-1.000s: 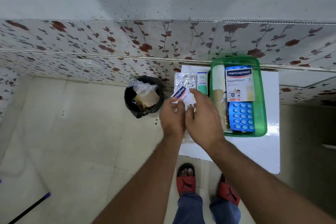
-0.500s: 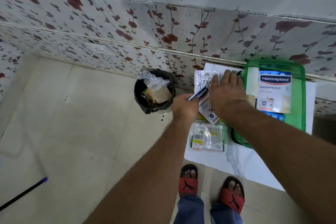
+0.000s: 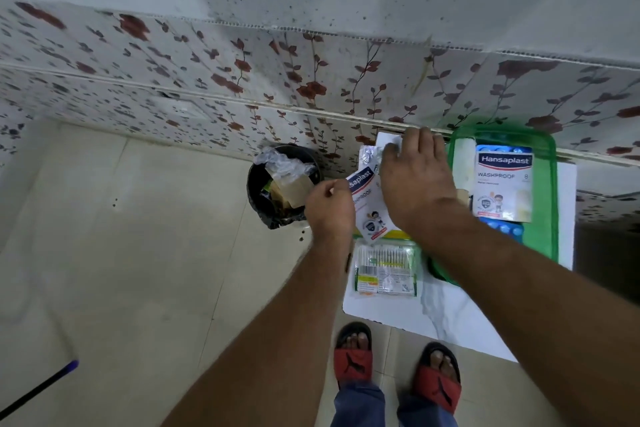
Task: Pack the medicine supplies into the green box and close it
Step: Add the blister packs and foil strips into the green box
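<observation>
While the left hand (image 3: 330,206) pinches a Hansaplast packet (image 3: 369,206) by its left edge, the right hand (image 3: 414,180) lies flat, fingers spread, over the foil strip (image 3: 370,157) left of the green box (image 3: 543,198).

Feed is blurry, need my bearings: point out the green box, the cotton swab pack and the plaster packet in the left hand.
green box (image 3: 545,218): head view, right wall.
cotton swab pack (image 3: 386,269): head view, clear front.
plaster packet (image 3: 367,199): head view, white face.
</observation>
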